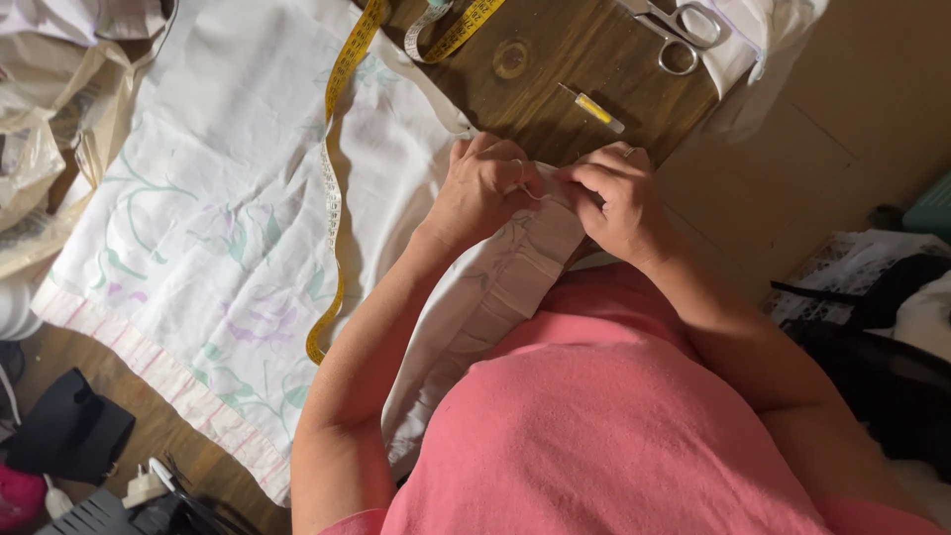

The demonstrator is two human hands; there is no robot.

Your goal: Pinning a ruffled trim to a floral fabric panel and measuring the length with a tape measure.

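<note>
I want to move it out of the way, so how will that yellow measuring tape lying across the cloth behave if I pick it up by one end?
The yellow measuring tape will probably hang limp: it already bends and curls over the floral cloth. It looks thin, so likely light. Its far end loops on the wooden table, so it may drag or snag.

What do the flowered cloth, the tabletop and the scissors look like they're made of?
Cloth: thin woven fabric, probably cotton, matte; it creases softly where both hands, left hand and right hand, pinch its folded edge. Tabletop: dark wood or wood veneer, with visible grain and a slight sheen. Scissors: metal, by the shiny silver handles.
</note>
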